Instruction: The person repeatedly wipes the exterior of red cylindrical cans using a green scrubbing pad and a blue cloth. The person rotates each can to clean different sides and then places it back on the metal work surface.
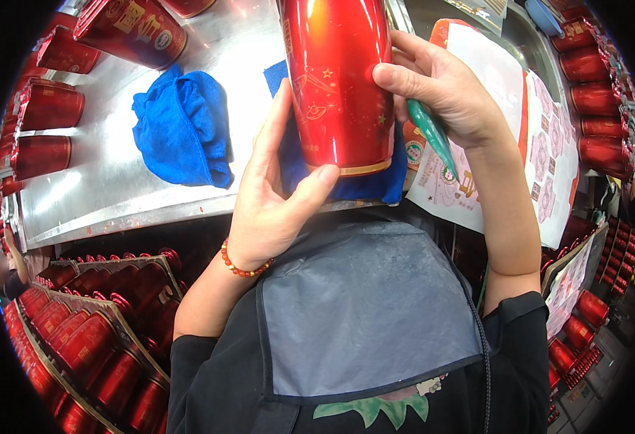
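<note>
A glossy, tapered red cup-shaped vessel [340,94] with a gold band at its near end and fine gold stars lies between my hands at the top middle. My left hand [274,173] grips its left side, thumb on the banded end. On its right side, my right hand [440,87] presses with thumb and fingers. Tucked in that same hand is a green, pointed, pen-like tool [433,137], its tip toward me. Beneath the vessel lies a blue cloth [389,184], partly hidden. A crumpled blue cloth [183,130] rests farther left.
The metal worktop [79,206] has printed decal sheets [548,145] on its right. More red vessels [133,32] stand at the back left, and others [598,101] line the right. Racks of red vessels [79,336] fill the lower left. Another person's arm [17,260] shows far left.
</note>
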A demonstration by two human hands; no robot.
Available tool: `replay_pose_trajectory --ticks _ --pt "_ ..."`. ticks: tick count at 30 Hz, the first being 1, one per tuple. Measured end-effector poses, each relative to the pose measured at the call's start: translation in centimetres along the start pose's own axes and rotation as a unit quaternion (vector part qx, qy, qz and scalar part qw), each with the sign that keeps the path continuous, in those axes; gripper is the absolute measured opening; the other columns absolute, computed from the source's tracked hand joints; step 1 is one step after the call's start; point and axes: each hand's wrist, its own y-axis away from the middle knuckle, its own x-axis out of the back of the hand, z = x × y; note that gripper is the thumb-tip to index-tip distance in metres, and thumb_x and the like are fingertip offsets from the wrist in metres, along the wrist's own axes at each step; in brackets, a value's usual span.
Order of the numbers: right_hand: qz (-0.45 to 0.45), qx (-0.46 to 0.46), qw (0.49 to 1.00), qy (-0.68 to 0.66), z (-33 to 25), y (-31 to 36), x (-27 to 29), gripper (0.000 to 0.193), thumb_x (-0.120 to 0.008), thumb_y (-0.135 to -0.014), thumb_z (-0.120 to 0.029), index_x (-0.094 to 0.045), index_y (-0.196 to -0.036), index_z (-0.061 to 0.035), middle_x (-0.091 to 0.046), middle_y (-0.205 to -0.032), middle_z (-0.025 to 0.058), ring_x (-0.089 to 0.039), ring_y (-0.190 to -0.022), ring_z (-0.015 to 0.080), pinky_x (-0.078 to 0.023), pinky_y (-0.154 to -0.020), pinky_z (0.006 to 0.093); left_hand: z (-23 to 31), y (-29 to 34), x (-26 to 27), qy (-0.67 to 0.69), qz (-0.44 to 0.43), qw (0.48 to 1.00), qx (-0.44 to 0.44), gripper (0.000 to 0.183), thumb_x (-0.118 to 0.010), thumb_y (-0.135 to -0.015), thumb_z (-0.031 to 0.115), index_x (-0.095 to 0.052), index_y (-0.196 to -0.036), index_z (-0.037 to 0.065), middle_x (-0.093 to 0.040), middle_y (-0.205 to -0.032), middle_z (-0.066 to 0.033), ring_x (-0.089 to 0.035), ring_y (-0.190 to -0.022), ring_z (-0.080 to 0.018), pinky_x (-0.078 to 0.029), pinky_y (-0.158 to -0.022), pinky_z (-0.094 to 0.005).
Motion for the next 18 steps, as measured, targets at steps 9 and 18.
replay_pose_trajectory --ticks 9,18 --pt "-0.002 -0.003 1.000 -0.011 0.0 0.0 0.0 0.068 -0.084 -0.086 -0.034 -0.055 -0.137 0.0011 -0.070 -0.119 0.0141 -0.067 -0.108 0.0175 -0.053 -0.093 0.0288 -0.3 0.0 -0.2 -0.015 0.014 1.000 -0.003 0.096 -0.078 -0.086 0.016 -0.020 -0.161 0.000 -0.035 -0.157 -0.0175 -0.032 -0.148 -0.0268 -0.024 -0.122 -0.0405" --pt "0.015 -0.018 1.000 -0.017 0.1 -0.1 0.1 0.072 -0.086 -0.083 -0.035 -0.054 -0.137 0.0014 -0.070 -0.113 0.0106 -0.065 -0.094 0.0113 -0.052 -0.082 0.0244 -1.1 2.6 0.9 -0.301 0.069 0.917 -0.254 0.063 -0.082 -0.075 0.012 -0.062 -0.132 -0.004 -0.063 -0.134 -0.0214 -0.058 -0.125 -0.0331 -0.043 -0.105 -0.0404"
